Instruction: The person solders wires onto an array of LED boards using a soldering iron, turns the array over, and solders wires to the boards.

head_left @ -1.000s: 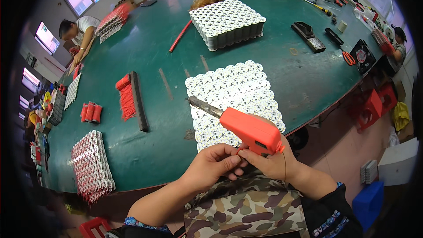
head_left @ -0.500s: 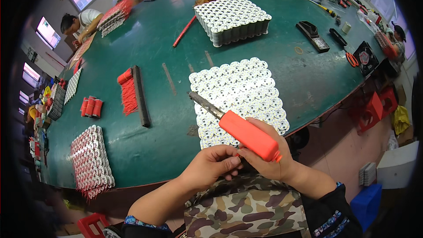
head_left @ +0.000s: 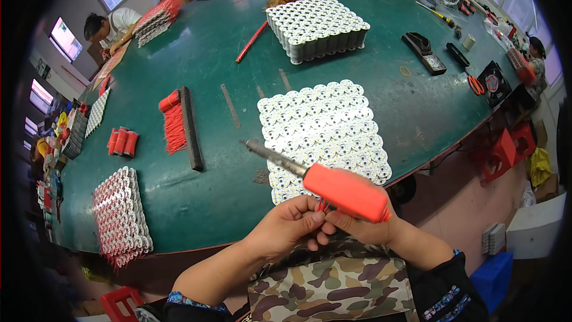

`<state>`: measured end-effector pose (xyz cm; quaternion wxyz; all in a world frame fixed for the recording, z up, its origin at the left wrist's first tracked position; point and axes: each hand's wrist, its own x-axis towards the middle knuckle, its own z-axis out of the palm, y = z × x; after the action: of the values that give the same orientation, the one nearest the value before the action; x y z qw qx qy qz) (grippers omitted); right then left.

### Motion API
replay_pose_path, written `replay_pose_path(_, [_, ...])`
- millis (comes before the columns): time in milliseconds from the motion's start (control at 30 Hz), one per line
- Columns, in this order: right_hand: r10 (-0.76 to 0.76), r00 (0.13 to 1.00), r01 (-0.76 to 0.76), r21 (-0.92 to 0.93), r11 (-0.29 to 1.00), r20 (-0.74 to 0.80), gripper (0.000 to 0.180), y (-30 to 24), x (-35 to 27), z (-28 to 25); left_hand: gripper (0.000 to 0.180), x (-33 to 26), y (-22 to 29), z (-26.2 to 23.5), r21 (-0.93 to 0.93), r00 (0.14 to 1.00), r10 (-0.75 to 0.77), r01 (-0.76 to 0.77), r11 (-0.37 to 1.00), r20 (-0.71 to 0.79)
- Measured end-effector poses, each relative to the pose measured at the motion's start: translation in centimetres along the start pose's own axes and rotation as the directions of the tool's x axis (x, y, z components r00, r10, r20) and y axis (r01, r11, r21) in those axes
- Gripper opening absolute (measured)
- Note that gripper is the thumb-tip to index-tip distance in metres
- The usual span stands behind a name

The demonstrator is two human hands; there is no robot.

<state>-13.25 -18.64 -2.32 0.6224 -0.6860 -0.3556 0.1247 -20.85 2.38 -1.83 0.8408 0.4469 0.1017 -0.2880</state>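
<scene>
My right hand (head_left: 372, 229) is closed round a soldering iron with a red handle (head_left: 347, 192), its dark tip pointing up and left over the table. Thumb and fingers of my left hand (head_left: 285, 228) pinch a few short red wires (head_left: 322, 206). Both hands meet at the near table edge, the right fingertips touching close to the wires. Just beyond them lies a panel of round white LED boards (head_left: 322, 125), partly beneath the iron. Left of the panel, a bundle of loose red wires (head_left: 174, 128) rests against a dark bar (head_left: 190, 131).
A tall stack of white boards (head_left: 319, 24) stands farther back. Red wire rolls (head_left: 123, 142) and wired board panels (head_left: 122, 217) lie left. On the right are a dark iron stand (head_left: 424, 53) and orange-handled scissors (head_left: 475, 83). Co-workers sit around the green table (head_left: 226, 203).
The soldering iron has shifted slightly right and down at its handle, and its tip has swung left. More of the red wires shows between my fingers.
</scene>
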Motion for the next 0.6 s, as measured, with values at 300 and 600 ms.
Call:
replay_pose_path(300, [-0.08,0.995,0.077,-0.064,0.995,-0.053,0.055,0.5,-1.2,-1.1,0.012,-2.3,1.5,-1.5,0.066,0.963,0.157,-0.145,0.987,-0.22])
replay_pose_path(600, [0.311,0.949,-0.284,0.29,0.914,-0.052,0.044,-2.5,-3.9,-3.5,0.009,-3.7,2.1,-4.6,0.911,0.707,0.674,-0.105,0.399,-0.214])
